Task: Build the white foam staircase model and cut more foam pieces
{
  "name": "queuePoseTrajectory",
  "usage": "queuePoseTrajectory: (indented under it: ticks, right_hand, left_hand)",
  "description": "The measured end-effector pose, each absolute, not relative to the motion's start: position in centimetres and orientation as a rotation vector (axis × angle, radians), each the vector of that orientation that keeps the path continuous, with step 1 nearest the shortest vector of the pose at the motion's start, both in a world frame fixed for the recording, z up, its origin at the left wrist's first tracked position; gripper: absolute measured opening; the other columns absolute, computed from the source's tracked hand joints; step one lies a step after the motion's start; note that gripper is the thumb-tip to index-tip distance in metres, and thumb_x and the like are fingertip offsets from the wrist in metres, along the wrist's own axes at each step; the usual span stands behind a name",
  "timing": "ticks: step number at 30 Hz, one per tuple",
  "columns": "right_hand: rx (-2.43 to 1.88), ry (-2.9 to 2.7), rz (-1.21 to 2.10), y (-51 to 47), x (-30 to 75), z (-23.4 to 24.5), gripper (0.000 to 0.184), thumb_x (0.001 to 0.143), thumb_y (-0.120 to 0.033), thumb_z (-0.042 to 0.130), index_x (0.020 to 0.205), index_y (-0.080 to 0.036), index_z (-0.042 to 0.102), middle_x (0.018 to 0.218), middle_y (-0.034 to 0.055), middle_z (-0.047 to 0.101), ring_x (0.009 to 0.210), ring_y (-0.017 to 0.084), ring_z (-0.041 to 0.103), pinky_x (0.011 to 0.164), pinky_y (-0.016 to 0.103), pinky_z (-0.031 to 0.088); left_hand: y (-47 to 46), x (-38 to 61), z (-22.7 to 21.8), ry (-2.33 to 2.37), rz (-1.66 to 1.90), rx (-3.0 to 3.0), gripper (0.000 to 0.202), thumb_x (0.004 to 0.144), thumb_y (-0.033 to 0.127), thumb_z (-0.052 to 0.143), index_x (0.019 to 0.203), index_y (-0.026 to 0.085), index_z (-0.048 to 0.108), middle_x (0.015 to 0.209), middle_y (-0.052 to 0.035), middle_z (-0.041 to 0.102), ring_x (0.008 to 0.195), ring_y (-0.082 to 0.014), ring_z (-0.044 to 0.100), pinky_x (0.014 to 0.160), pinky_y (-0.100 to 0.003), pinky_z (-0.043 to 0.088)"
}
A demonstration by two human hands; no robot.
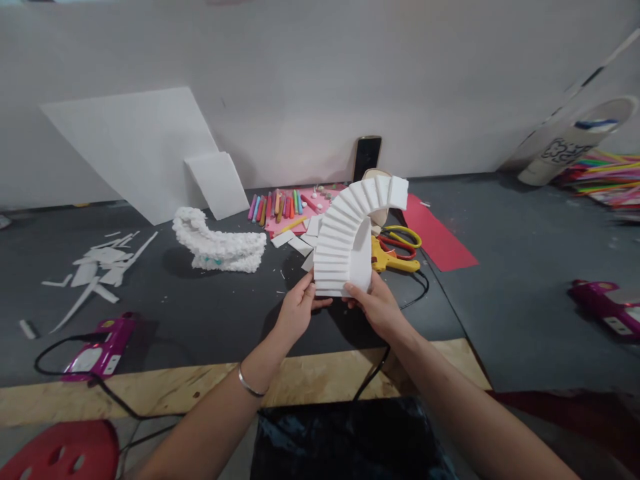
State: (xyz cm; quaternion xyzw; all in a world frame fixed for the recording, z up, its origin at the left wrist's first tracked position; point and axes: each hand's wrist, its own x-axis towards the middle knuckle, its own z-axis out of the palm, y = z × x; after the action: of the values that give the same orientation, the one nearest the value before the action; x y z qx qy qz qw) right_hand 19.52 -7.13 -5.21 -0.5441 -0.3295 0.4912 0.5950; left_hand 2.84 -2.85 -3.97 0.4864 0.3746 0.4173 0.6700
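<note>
One white model (333, 250) held over the dark table (225, 313)

The single model curves upward in more than a dozen ridges, its lower end between two hands. The left hand (296, 305) pinches the lower left corner, thumb near the edge, some fingers reaching underneath; one bracelet (249, 381) rings its wrist. The right hand (377, 303) pinches the lower right end, thumb on the front, other fingers mostly hidden behind. Both forearms reach forward and converge, wrists just above the table's near edge.

One fluffy piece (225, 248) lies left of the model. Two boards lean on the wall: a big board (130, 147) and a small board (220, 183). There are two power strips: a left strip (105, 350) and a right strip (607, 308). One phone (367, 157) stands behind, one yellow glue gun (397, 262) lies just right of the model, and one red sheet (440, 240) is beyond it. The crayons (273, 208) and scraps (100, 267) overlap too much to count.
</note>
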Motion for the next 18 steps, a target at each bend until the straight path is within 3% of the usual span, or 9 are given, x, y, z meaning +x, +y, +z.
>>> queuePoseTrajectory:
  ticks: [8, 12, 18]
  right_hand:
    - [-1.217, -0.822, 1.138, -6.5, 19.0, -4.7, 0.039, 0.071, -0.034, 0.074, 0.1, -0.02, 0.052, 0.071, -0.0036, 0.061, 0.059, 0.015, 0.058, 0.049, 0.027, 0.046]
    - [-1.201, -0.83, 1.152, -6.3, 19.1, -4.6, 0.037, 0.07, -0.033, 0.075, 0.098, -0.021, 0.053, 0.071, -0.0033, 0.062, 0.058, 0.015, 0.058, 0.05, 0.028, 0.046]
    - [-1.184, -0.811, 1.177, -5.4, 19.1, -4.4, 0.036, 0.07, -0.032, 0.074, 0.097, -0.02, 0.053, 0.073, -0.0027, 0.064, 0.058, 0.014, 0.058, 0.05, 0.026, 0.044]
  left_hand:
    - [-2.9, 2.7, -4.2, 0.948, 0.978, 1.183, 0.05, 0.086, 0.041, 0.063, 0.13, 0.019, 0.062, 0.123, -0.0093, 0.068, 0.075, -0.0199, 0.073, 0.075, -0.036, 0.063]
    - [-2.6, 2.6, -4.0, 0.961, 0.983, 1.137, 0.046, 0.083, 0.037, 0.067, 0.125, 0.018, 0.065, 0.124, -0.0096, 0.067, 0.076, -0.0201, 0.072, 0.07, -0.035, 0.063]
    - [-2.1, 2.3, -3.1, 0.905, 0.966, 0.959, 0.039, 0.078, 0.039, 0.072, 0.107, 0.013, 0.07, 0.105, -0.0112, 0.073, 0.08, -0.0185, 0.07, 0.067, -0.029, 0.061]
